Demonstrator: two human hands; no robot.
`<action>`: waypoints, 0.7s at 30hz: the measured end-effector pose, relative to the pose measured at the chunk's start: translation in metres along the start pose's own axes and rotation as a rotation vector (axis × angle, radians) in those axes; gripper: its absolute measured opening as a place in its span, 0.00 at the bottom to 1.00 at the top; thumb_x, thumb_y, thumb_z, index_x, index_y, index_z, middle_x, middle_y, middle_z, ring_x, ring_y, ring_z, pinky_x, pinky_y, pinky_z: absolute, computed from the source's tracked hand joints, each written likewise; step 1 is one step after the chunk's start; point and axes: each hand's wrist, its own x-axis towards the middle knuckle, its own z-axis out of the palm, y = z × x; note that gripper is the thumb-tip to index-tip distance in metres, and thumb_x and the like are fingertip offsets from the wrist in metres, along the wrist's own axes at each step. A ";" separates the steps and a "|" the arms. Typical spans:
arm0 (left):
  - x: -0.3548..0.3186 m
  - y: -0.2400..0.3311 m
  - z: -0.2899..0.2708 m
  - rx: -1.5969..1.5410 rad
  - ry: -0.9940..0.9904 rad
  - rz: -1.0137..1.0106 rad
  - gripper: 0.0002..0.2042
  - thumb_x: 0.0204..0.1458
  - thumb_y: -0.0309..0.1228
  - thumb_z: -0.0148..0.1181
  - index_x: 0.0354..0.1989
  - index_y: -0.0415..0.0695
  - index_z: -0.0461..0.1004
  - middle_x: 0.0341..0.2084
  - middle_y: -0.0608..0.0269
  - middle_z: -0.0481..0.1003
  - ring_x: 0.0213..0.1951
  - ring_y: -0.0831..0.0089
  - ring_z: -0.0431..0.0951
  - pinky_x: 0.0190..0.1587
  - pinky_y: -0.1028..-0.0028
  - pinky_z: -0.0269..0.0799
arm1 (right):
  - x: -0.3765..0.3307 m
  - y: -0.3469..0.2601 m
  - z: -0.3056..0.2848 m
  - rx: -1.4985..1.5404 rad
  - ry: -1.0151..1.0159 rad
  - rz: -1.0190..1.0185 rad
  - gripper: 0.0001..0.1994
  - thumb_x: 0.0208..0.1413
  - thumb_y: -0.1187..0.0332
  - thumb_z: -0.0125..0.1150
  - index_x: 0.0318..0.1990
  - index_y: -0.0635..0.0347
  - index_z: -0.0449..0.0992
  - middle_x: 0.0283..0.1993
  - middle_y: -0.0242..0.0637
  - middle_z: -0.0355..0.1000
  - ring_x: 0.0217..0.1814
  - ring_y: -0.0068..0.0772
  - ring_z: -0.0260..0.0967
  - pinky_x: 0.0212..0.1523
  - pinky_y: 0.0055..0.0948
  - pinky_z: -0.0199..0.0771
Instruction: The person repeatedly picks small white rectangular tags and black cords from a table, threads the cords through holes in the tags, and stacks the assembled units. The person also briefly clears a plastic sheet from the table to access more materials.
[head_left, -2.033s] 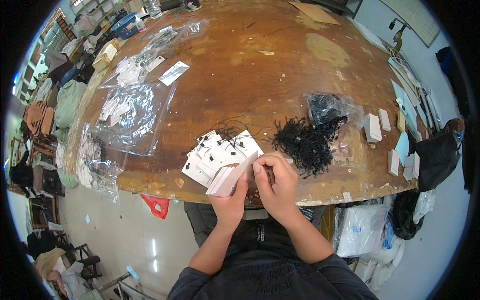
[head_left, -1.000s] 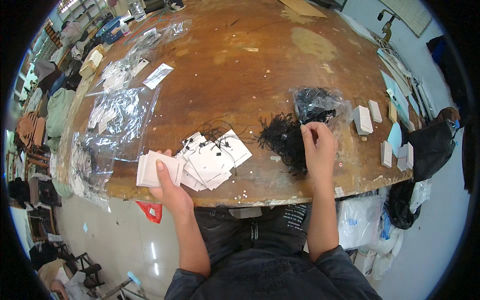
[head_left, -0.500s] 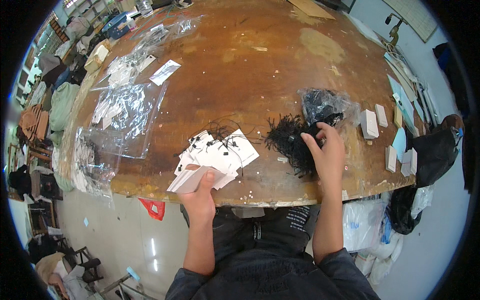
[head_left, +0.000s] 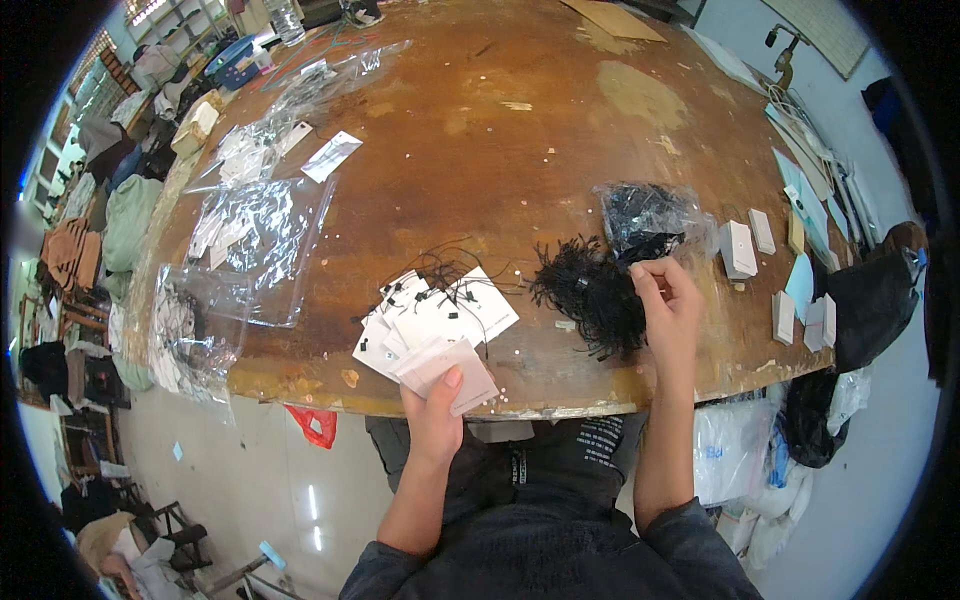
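Observation:
My left hand (head_left: 435,420) grips a small stack of white cards (head_left: 452,376) near the table's front edge, thumb on top. Just beyond it lies a loose pile of white tags (head_left: 430,315), with thin black strings (head_left: 440,270) tangled over it. My right hand (head_left: 668,295) is pinched closed at the right side of a bundle of black strings (head_left: 592,300); whatever is between the fingertips is too small to make out. Behind the bundle, a clear plastic bag (head_left: 650,210) with more black material inside lies on the table.
Clear plastic bags (head_left: 285,240) holding white tags spread over the left side of the wooden table (head_left: 470,170). Several small white card stacks (head_left: 738,250) stand at the right. A black bag (head_left: 870,310) sits beyond the right edge. A red plastic bag (head_left: 314,425) hangs below the front edge.
My left hand has moved right and turned the card stack flatter, its face now showing. My right hand's fingers have closed into a pinch and shifted slightly away from the black string bundle.

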 end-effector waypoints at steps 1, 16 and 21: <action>0.002 0.001 0.004 0.028 0.004 0.023 0.20 0.51 0.25 0.55 0.53 0.35 0.63 0.40 0.52 0.73 0.39 0.63 0.78 0.40 0.64 0.77 | 0.001 -0.001 0.000 0.046 -0.005 0.012 0.05 0.56 0.73 0.60 0.30 0.64 0.76 0.24 0.26 0.69 0.27 0.13 0.60 0.27 0.18 0.59; 0.000 0.011 0.029 0.109 -0.502 -0.070 0.18 0.56 0.28 0.53 0.53 0.33 0.66 0.40 0.54 0.74 0.35 0.67 0.80 0.41 0.70 0.75 | -0.022 -0.035 0.009 0.286 -0.357 0.232 0.05 0.59 0.72 0.59 0.33 0.63 0.73 0.27 0.26 0.70 0.32 0.14 0.65 0.35 0.17 0.65; -0.008 0.003 0.037 0.064 -0.485 -0.209 0.20 0.57 0.26 0.52 0.58 0.34 0.64 0.41 0.57 0.74 0.35 0.70 0.79 0.41 0.72 0.75 | -0.058 -0.035 0.041 0.547 -0.531 0.177 0.03 0.57 0.76 0.60 0.35 0.67 0.73 0.49 0.37 0.65 0.41 0.18 0.67 0.43 0.20 0.69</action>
